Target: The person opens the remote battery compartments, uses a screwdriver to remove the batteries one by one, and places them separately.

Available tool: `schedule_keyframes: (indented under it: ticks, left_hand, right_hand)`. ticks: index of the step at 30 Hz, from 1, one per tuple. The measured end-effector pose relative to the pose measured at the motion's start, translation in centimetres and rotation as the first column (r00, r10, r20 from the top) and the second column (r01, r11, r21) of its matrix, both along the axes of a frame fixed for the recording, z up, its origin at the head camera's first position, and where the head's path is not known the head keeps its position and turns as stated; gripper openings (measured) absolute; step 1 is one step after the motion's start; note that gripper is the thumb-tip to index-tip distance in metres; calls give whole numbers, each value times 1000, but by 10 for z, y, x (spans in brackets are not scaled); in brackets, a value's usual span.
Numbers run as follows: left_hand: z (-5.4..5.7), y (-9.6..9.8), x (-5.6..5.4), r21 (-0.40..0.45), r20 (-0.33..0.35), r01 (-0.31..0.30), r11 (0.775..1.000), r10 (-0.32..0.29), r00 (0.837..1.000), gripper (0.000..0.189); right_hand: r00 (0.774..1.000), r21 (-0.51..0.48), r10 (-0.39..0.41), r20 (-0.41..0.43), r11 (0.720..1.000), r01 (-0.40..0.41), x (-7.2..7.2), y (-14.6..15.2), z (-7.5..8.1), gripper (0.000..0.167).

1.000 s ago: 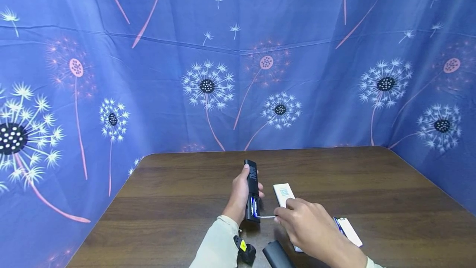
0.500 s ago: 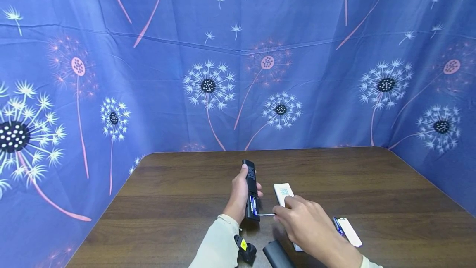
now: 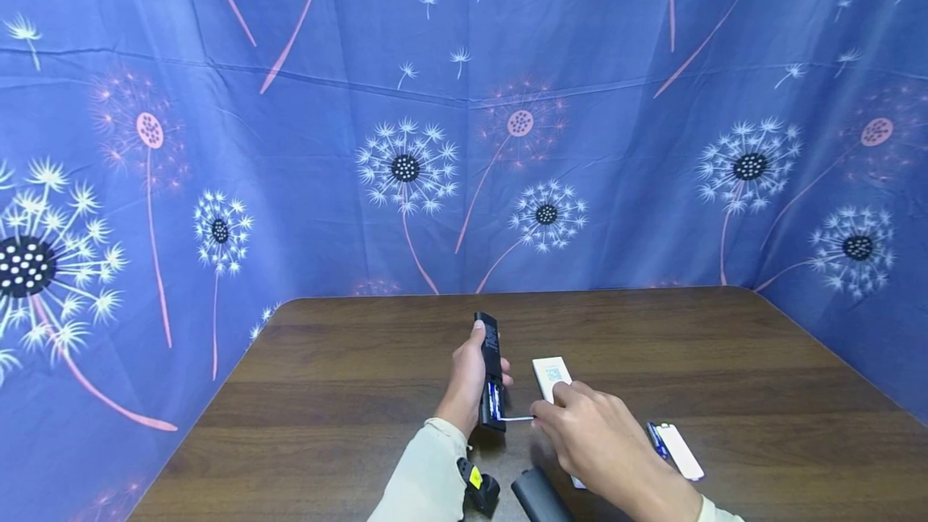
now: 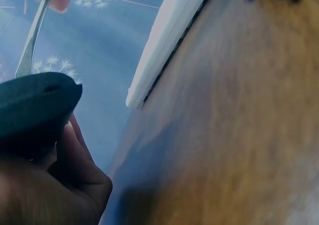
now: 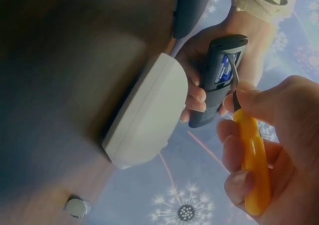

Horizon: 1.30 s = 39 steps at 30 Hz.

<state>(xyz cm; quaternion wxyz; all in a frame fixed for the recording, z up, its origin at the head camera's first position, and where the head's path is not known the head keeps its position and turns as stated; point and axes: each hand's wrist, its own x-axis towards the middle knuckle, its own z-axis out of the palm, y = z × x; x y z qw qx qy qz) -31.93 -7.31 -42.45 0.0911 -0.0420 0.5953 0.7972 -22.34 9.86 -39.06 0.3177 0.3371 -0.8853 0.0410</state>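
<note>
My left hand [image 3: 464, 377] grips a black remote control [image 3: 491, 349], its back turned up and its battery compartment uncovered. Blue batteries [image 5: 225, 69] sit inside that compartment. In my right hand [image 3: 590, 429] is a screwdriver [image 5: 254, 160] with an orange-yellow handle, my thumb and fingers curled round it. Its thin metal shaft [image 3: 516, 419] reaches across to the remote, and in the right wrist view the tip is at the batteries. The left wrist view shows the flat blade [image 4: 30, 50] meeting the remote's end; the very tip is hidden there.
A white remote-like device [image 3: 551, 373] lies partly under my right hand. Near the front edge is a dark rounded object [image 3: 540, 498]. To the right lie a white cover-like piece [image 3: 680, 451] and blue batteries [image 3: 657, 440]. A blue dandelion-print cloth [image 3: 464, 184] hangs behind the table.
Hands, remote and screwdriver stay almost in place. The right hand and screwdriver have shifted very slightly left and up.
</note>
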Motion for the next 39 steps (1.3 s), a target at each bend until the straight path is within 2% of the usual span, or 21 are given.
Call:
schedule_keyframes:
  ticks: [7, 14, 21, 32, 39]
  left_hand:
    - [2, -1, 1, -45, 3, -15, 999, 15, 1000, 78]
    - [0, -3, 0, -14, 0, -20, 1000, 20, 1000, 78]
    - [1, -5, -2, -22, 19, -4, 1000, 4, 1000, 83]
    - [1, -7, 0, -12, -13, -10, 1000, 10, 1000, 82]
    - [1, -9, 1, -21, -3, 0, 1000, 0, 1000, 85]
  right_hand:
    - [1000, 0, -14, 0, 1000, 14, 0, -1, -2, 10]
    - [999, 0, -11, -45, 1000, 11, -2, -4, -2, 11]
    - [1000, -21, -21, -13, 1000, 21, 1, -6, -1, 11]
    - [999, -18, -45, -26, 999, 45, 2, -8, -1, 11]
    - [996, -36, -26, -85, 999, 23, 2, -7, -3, 12]
